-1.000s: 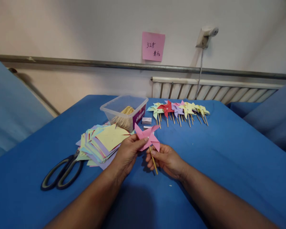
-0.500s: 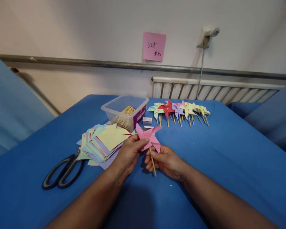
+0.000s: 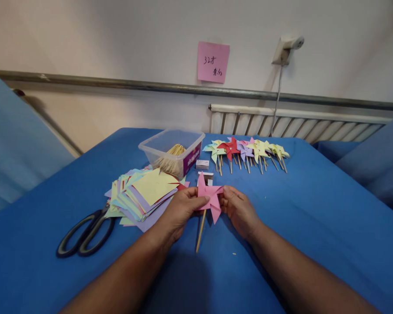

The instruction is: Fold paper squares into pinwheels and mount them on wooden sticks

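A pink paper pinwheel (image 3: 212,201) on a thin wooden stick (image 3: 201,231) is held up in front of me, its stick slanting down to the left. My left hand (image 3: 182,208) is closed on the pinwheel, thumb on the front near its middle and fingers behind. At the right blade's tip, my right hand (image 3: 239,209) pinches the paper between thumb and fingers. Just behind the pinwheel stands a small open box (image 3: 209,175), partly covered by a blade. A second small box (image 3: 202,164) lies beyond it.
Left of my hands lies a pile of coloured paper sheets (image 3: 153,187), with dark-handled scissors (image 3: 85,233) beside it. A clear plastic tub (image 3: 147,150) holds wooden sticks. Several finished pinwheels (image 3: 231,149) lie in a row at the back right on the blue cloth (image 3: 301,218).
My right hand has let go of the stick and moved up to the right blade of the pinwheel. The pinwheel has shifted right and turned, and its stick now slants left.
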Demonstrator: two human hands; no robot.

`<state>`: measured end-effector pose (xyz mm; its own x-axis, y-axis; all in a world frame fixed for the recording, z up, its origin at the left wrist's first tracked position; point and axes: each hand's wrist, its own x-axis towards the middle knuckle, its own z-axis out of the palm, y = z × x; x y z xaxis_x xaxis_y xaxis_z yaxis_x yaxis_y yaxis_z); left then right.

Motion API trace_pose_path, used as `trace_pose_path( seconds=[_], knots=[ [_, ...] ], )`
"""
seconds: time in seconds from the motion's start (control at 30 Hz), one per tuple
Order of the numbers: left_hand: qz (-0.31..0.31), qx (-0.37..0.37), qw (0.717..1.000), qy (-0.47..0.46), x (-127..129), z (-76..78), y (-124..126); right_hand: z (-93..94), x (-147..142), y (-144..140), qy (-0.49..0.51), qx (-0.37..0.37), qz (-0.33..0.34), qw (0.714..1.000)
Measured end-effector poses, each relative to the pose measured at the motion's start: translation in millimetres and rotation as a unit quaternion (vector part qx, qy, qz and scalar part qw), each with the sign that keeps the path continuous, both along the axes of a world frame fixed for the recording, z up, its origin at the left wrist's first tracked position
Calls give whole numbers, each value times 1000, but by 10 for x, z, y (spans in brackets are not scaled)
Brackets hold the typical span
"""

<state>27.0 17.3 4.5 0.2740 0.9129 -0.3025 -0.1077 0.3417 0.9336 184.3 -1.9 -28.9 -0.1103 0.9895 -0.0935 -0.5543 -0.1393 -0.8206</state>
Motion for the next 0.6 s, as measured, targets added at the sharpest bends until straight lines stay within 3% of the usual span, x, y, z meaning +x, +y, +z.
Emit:
trace_pose_path(
  seconds=[0.2, 0.6],
  knots=[
    [-17, 5, 1000, 26, 10, 1, -12, -25, 29, 48, 27, -14, -32, 999],
    [-37, -2, 999, 26, 24, 29, -22, -13, 87, 52, -44, 5, -36, 998]
  ],
)
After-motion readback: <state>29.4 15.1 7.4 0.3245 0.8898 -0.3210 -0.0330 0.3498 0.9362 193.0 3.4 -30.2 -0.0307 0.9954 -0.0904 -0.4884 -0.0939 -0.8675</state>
